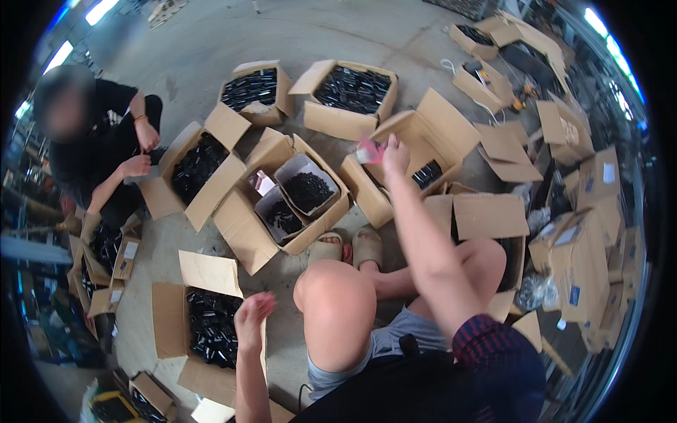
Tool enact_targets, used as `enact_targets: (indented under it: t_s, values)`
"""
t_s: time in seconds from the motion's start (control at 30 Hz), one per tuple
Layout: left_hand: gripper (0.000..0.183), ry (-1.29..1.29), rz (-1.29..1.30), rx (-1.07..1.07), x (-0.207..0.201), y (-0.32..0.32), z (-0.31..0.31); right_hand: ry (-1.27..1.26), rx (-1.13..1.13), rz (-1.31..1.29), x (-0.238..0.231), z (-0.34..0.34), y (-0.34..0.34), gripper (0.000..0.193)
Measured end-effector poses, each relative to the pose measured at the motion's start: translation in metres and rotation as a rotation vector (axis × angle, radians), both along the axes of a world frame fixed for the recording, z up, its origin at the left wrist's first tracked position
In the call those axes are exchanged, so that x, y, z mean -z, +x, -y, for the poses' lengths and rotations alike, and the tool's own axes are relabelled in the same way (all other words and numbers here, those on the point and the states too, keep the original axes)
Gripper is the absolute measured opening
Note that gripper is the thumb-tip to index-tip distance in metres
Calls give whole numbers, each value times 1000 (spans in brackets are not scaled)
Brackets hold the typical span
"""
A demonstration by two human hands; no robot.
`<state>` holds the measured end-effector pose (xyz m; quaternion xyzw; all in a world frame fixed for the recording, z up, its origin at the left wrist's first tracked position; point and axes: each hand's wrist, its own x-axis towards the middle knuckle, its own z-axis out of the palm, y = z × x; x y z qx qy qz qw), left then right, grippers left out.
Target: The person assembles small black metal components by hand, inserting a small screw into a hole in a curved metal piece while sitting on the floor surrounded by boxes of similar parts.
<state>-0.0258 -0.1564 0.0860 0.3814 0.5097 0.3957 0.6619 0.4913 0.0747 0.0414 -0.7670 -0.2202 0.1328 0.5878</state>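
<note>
My right hand (395,156) reaches out over an open cardboard box (396,130). It grips a small pink object (369,150) with a whitish part, too blurred to tell its kind. Inside that box, a short row of black parts (427,174) lies side by side on the bottom. My left hand (252,319), fingers loosely stretched and nothing visible in them, hovers by the right edge of another open box. Loose glossy black pieces (210,330) fill that one.
Before my feet stands a box (236,227) holding two grey bins of small black parts (308,190). More boxes of black parts (351,90) stand around it. A person (106,141) crouches at the left. Cartons (589,261) are stacked at the right, near a cordless drill (523,95).
</note>
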Motion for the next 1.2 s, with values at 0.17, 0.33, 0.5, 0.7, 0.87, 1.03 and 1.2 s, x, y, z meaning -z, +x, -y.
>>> enact_targets:
  t_s: [0.17, 0.33, 0.5, 0.7, 0.87, 1.03, 1.2]
  values:
    - [39, -41, -171, -610, 4, -62, -5, -143, -530, -226, 25, 75, -7, 46]
    - [41, 108, -418, -266, -9, -25, -60, -664, -718, 320, 47, 141, -43, 45]
    - [26, 345, -523, -61, -22, 41, -101, -532, -401, 422, 51, 105, -7, 44]
    - [31, -83, -501, 179, 17, 50, -131, -1067, -328, 484, 91, 41, 102, 40]
    - [30, 102, -527, 192, 42, 96, -159, -1336, -444, 733, 125, 29, 110, 38]
    - [28, 39, -315, 173, 59, 126, -175, -1423, -604, 840, 140, 16, 113, 24]
    - [27, 131, -261, 125, 84, 123, -172, -1309, -548, 743, 119, 11, 79, 33]
